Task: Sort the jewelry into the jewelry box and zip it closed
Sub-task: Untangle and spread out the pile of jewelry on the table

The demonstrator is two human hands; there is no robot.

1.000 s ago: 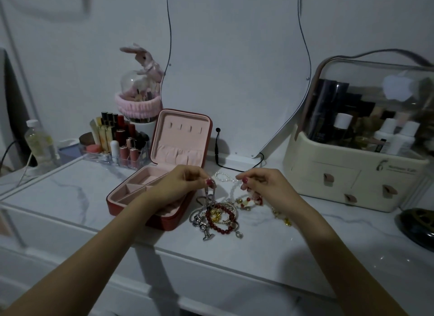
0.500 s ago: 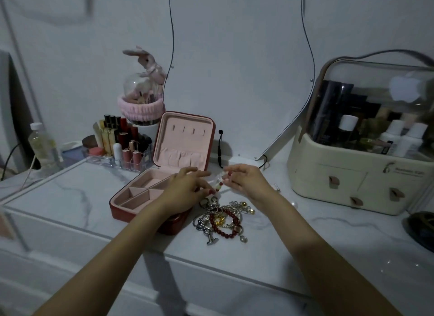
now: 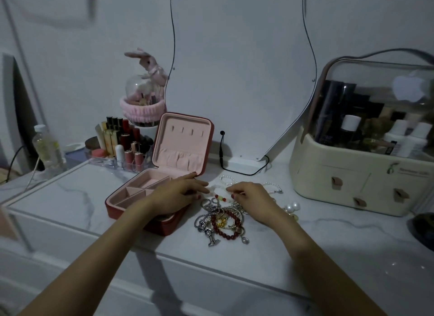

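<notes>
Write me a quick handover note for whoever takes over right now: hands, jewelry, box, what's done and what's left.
Left hand and right hand: both pinch a white beaded bracelet with red and green beads, held between them, just right of the box.
Jewelry box: open, lid upright; the compartments in view look empty.
Jewelry pile: tangled chains and a dark red bracelet on the marble top; pearl pieces lie to the right.
Done: box opened.
Left: sort everything in, then zip shut.

A pale beaded bracelet (image 3: pixel 219 193) is pinched between the left hand (image 3: pixel 178 193) and the right hand (image 3: pixel 250 198), just above the tangled jewelry pile (image 3: pixel 220 219). The red jewelry box (image 3: pixel 164 186) is seen open beside it on the marble table (image 3: pixel 70 198), its compartments shown bare.
</notes>
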